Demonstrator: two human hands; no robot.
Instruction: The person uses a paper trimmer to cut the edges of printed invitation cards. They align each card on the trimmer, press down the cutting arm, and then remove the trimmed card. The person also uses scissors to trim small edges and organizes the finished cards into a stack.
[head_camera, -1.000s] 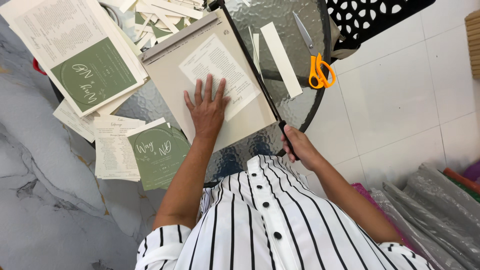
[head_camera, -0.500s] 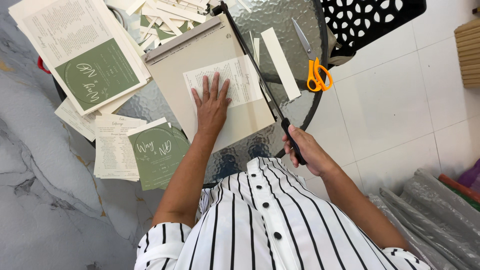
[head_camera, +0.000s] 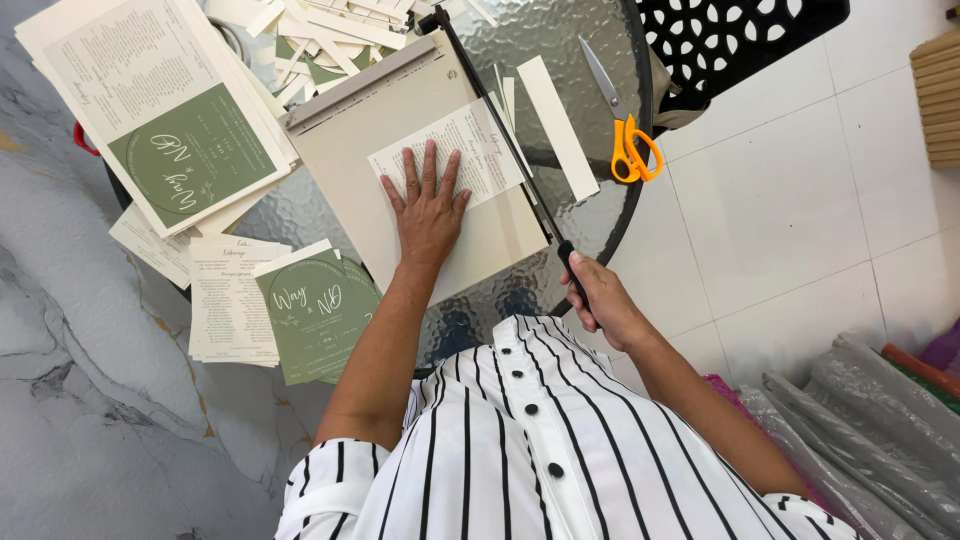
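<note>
1. Two hands work the paper cutter: the left hand lies flat, fingers spread, on the printed sheet, which has slid further under the blade.
2. The right hand stays wrapped around the blade handle, now lowered.
3. Orange scissors lie right of the cutter.

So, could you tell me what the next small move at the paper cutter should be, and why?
Probably lift the blade arm by its handle. It lies down along the cutter board edge in the right hand, while the left hand presses the printed sheet flat, its end past the blade beside cut strips.
</note>
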